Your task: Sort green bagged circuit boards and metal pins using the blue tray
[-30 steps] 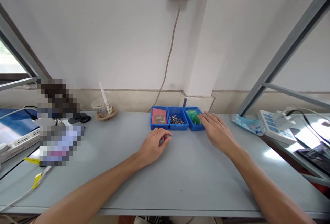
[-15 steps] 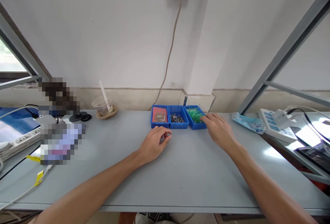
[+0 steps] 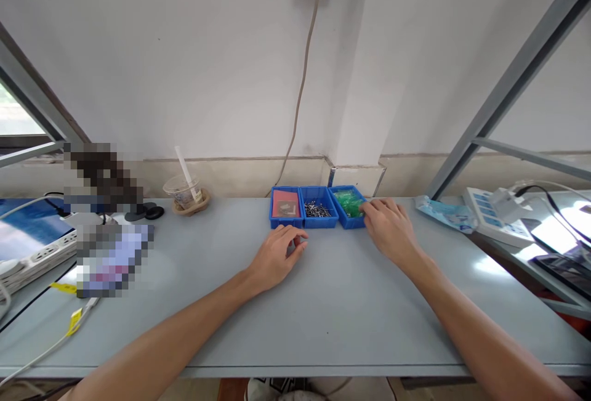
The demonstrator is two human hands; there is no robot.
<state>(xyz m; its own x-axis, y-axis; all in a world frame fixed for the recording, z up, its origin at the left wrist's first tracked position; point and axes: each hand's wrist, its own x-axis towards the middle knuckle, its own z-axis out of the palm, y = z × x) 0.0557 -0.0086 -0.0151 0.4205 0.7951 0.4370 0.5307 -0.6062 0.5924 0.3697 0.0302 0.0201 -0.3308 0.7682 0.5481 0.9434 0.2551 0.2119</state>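
My left hand (image 3: pixel 277 256) rests on the grey table with loosely curled fingers, thumb and forefinger apart, and holds nothing. Just beyond it stands a blue bin (image 3: pixel 279 224) with a pink sheet (image 3: pixel 292 196) and a small clear packet (image 3: pixel 286 207) inside. The middle blue bin (image 3: pixel 321 223) holds several metal screws (image 3: pixel 317 209). In the right-hand blue bin (image 3: pixel 353 223) lie green plastic pieces (image 3: pixel 349 202), too small to tell apart. At that bin's right edge is my right hand (image 3: pixel 388 227), its fingers bent down and close together. Its fingertips, and anything between them, are hidden.
A plastic cup with a straw (image 3: pixel 181 188) stands on a woven coaster (image 3: pixel 203 202) at the back left. Power strips (image 3: pixel 48 252) and cables lie far left. On the right are a light blue packet (image 3: pixel 446 213) and another white power strip (image 3: pixel 494 219).
My right hand has shifted very slightly left along the right-hand bin's edge. My left hand stays put on the table. The view has moved a little.
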